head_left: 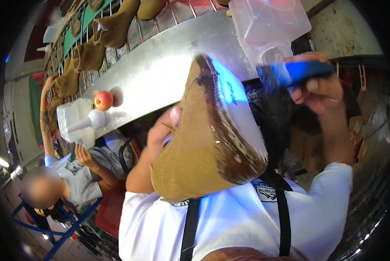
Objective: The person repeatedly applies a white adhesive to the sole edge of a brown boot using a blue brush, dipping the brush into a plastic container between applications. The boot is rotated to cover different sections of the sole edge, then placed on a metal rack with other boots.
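My left hand (164, 126) is closed round the far side of a tan suede boot (186, 152), held tilted in front of my chest. A glossy dark brown band, wet-looking, runs along the boot's lower edge, and its pale underside faces right, lit blue. To the right, my right hand (318, 89) grips a wide brush (297, 74) with a blue handle. Its bristles point left, apart from the boot, just below the mouth of a translucent plastic jug (271, 24). The brush is slightly blurred.
A metal bench (160, 65) stretches ahead of me. On it are an apple (103, 100) and a translucent container with a white nozzle bottle (90, 121). Beyond is a wire rack (136, 32) of tan boots (112, 30). A co-worker in a grey shirt (84, 172) sits at left, one arm reaching toward the rack.
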`<action>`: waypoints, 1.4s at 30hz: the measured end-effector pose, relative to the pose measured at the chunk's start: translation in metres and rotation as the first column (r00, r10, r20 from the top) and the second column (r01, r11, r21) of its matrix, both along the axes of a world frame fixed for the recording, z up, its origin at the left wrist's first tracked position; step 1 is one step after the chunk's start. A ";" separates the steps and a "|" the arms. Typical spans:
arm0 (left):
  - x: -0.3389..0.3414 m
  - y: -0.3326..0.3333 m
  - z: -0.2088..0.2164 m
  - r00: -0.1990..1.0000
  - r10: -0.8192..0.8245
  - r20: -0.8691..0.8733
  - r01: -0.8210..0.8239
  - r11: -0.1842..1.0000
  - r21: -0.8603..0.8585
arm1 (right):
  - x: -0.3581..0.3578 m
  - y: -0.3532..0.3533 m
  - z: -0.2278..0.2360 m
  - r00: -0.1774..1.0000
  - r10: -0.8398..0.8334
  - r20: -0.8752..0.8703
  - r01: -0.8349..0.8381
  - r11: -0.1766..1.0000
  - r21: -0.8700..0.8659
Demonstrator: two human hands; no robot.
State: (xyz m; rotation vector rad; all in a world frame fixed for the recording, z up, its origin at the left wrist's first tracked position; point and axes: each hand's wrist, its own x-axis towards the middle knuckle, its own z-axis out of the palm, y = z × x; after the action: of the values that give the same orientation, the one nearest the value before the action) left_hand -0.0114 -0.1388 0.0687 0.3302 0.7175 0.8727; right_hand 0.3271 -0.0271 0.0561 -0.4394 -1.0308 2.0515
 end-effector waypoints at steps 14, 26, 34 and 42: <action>-0.032 0.062 0.003 0.918 0.125 -0.375 -0.031 0.968 0.248 | -0.061 -0.034 -0.001 0.964 -0.260 -0.052 0.265 0.944 0.196; -0.044 0.074 0.005 0.888 0.145 -0.437 -0.044 0.971 0.234 | -0.044 0.007 0.040 0.917 -0.274 0.289 -0.067 0.609 0.790; -0.062 0.083 0.002 0.888 0.122 -0.442 -0.011 0.969 0.247 | -0.067 0.005 0.065 0.819 -0.450 0.355 -0.224 0.320 0.921; -0.062 0.080 0.003 0.894 0.137 -0.427 -0.033 0.970 0.242 | -0.072 -0.007 0.085 0.783 -0.416 0.463 -0.369 0.289 0.883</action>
State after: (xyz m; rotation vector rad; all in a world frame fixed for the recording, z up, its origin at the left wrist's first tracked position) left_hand -0.0731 -0.0585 0.0713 0.7245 1.0614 0.9791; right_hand 0.2550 -0.0336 0.1410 -0.4475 -2.4389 0.7723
